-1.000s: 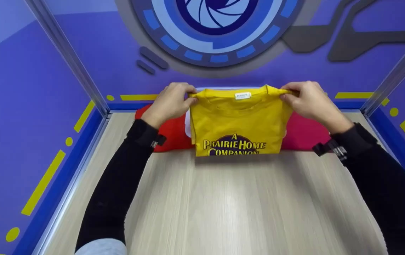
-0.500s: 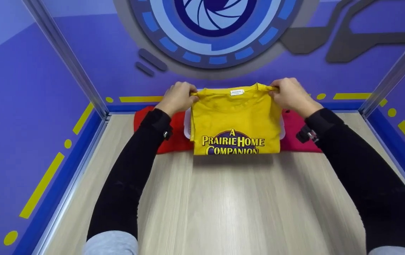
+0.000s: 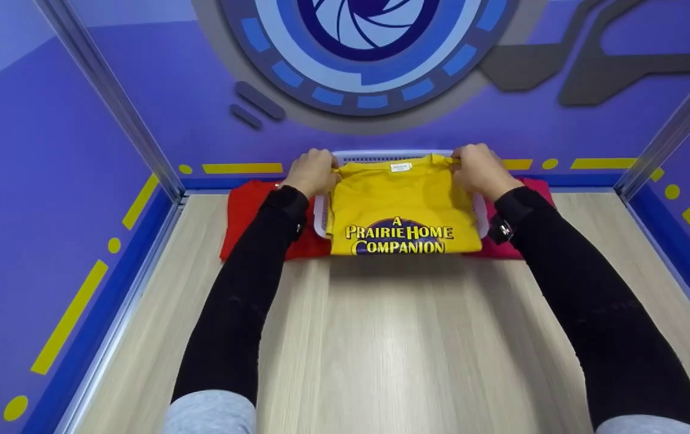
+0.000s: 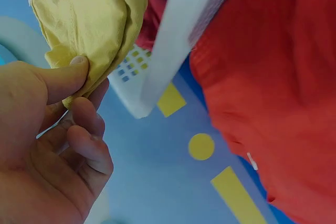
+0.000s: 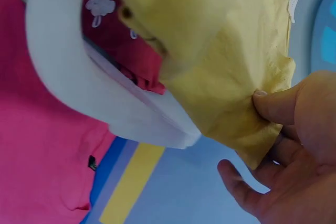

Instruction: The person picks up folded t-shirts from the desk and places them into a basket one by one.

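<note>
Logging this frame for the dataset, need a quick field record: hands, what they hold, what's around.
left hand: pinches the yellow T-shirt at its far left corner
right hand: pinches the far right corner
grip: thumb against fingers, cloth between, in both wrist views
shirt: folded, print facing up, over the white basket
basket contents: dark red cloth visible inside
left of basket: red garment on the table
right of basket: pink garment

At the lower right of the frame the right hand (image 5: 294, 156) pinches a corner of the yellow shirt (image 5: 210, 51), thumb on top. The shirt hangs over the white basket rim (image 5: 68, 77); pink cloth (image 5: 37, 166) fills the lower left.
</note>
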The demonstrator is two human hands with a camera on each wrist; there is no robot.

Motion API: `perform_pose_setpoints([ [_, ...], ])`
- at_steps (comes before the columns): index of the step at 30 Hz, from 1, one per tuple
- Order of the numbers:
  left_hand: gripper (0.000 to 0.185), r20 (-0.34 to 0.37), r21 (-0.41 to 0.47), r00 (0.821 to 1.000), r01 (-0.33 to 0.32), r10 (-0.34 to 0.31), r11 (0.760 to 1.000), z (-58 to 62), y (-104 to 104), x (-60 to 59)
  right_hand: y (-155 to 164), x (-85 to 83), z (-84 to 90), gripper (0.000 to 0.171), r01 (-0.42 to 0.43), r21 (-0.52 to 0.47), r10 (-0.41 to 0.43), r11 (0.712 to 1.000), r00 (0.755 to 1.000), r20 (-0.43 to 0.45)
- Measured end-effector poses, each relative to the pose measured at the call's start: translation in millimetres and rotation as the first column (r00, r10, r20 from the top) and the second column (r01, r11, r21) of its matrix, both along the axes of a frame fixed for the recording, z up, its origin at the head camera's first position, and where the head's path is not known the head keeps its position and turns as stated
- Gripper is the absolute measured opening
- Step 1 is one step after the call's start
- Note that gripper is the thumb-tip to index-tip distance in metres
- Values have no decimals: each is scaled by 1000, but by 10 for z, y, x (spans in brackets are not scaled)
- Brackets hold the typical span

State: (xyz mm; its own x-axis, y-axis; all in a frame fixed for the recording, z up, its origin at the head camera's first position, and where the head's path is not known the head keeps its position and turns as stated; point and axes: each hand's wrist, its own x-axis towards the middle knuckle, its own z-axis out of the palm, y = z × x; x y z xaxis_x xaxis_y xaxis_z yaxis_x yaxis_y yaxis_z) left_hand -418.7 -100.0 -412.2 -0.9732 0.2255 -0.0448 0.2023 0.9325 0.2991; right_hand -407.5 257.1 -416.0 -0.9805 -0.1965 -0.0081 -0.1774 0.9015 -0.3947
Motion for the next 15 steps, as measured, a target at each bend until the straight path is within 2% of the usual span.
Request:
perform_pose_setpoints([
  [9,37,43,10,999,-22,22,1000,-172,38,-76,5,-58,-164,30,20,-15,-19,1000,996,82],
  [15,37,39,21,998,-41,41,999,-244,34,-80,-2,-87,-227,29,-3,-2,4,1000,999,47],
])
